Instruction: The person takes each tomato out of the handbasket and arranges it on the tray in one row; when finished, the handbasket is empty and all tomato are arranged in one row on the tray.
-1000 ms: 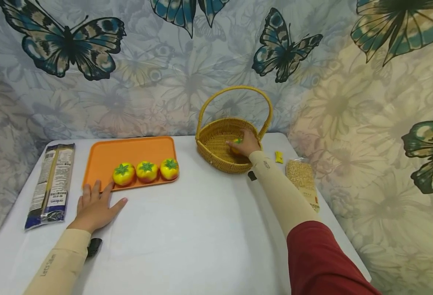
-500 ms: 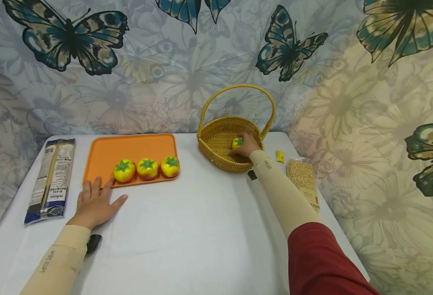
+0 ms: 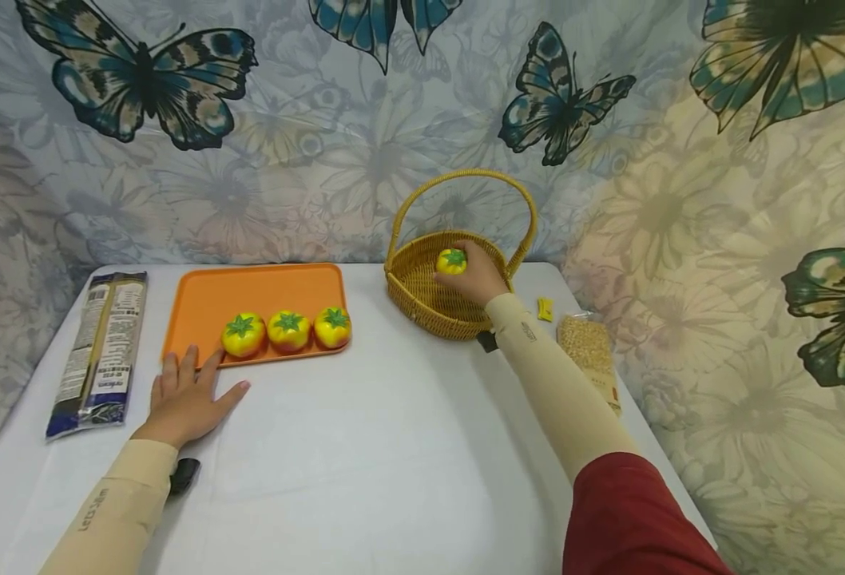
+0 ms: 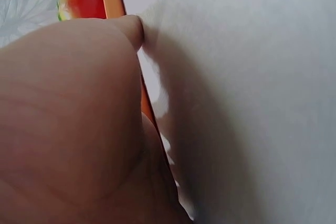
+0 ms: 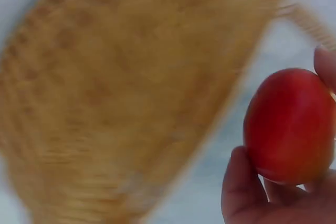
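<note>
My right hand (image 3: pixel 478 275) grips a yellow-and-red tomato (image 3: pixel 452 261) with a green leafy top, over the wicker basket (image 3: pixel 422 299). In the right wrist view, its smooth red underside (image 5: pixel 289 127) shows between thumb and fingers, apart from the blurred basket (image 5: pixel 115 77). My left hand (image 3: pixel 187 403) lies with fingers spread at the front left edge of an orange tray (image 3: pixel 250 283). Along that tray's front edge stand three similar tomatoes, the left tomato (image 3: pixel 243 334) close to my fingertips, then a middle tomato (image 3: pixel 288 331) and a right tomato (image 3: pixel 332 327).
A long printed packet (image 3: pixel 102 351) lies left of the tray on the white table (image 3: pixel 394 447). Right of the basket are a small yellow packet (image 3: pixel 545 308) and a clear bag of pale grains (image 3: pixel 589 351), partly behind my forearm. The basket's tall handle (image 3: pixel 463 172) arches above it.
The tomato in my right hand has come up from inside the basket and now shows above its bowl. My left hand and the three tomatoes on the tray have stayed put.
</note>
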Motion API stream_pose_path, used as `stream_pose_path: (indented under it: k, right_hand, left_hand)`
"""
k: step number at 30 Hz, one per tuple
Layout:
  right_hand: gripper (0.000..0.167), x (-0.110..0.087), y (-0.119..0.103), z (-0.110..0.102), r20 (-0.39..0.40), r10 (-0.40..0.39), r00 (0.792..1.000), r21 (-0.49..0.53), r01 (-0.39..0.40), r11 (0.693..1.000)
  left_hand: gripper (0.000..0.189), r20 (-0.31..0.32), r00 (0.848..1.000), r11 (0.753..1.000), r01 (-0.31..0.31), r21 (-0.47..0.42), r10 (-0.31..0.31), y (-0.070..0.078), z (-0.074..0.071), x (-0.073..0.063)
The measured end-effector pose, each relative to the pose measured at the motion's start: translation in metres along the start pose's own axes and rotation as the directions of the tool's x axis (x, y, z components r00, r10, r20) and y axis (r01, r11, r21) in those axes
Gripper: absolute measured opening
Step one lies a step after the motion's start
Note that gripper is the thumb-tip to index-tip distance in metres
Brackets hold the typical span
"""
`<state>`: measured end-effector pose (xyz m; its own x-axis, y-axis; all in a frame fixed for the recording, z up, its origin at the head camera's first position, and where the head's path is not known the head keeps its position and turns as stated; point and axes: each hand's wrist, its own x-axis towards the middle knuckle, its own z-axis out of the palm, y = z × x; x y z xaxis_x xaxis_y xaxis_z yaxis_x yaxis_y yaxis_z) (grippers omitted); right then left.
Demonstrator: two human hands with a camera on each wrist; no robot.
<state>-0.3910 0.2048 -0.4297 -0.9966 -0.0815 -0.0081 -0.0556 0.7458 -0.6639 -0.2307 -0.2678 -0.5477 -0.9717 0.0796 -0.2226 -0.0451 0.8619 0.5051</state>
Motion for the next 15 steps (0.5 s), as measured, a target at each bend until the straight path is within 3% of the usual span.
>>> stream_pose_path:
  k: [4, 7, 11, 15]
  right_hand:
    - [0.086, -0.021, -0.054, 0.001, -0.005, -0.122, 0.993, 0.068, 0.122, 0.990]
    - [0.084, -0.031, -0.094, 0.013, 0.023, -0.230, 0.973, 0.124, 0.225, 0.966]
    - [0.081, -0.031, -0.143, 0.054, 0.113, -0.343, 0.932, 0.158, 0.324, 0.933]
    - [0.079, -0.021, -0.183, 0.115, 0.257, -0.410, 0.875, 0.098, 0.399, 0.912]
  left_hand:
    - [0.105, -0.008, 1.000, 1.000, -0.008, -0.005, 0.008, -0.003, 0.000, -0.001]
    - [0.104, -0.015, 1.000, 1.000, -0.012, -0.005, 0.012, -0.005, -0.001, -0.001]
    - [0.102, -0.013, 1.000, 1.000, -0.004, -0.005, 0.004, -0.005, -0.004, -0.001]
    - [0.103, -0.009, 1.000, 1.000, -0.011, -0.008, 0.011, -0.005, -0.008, 0.000]
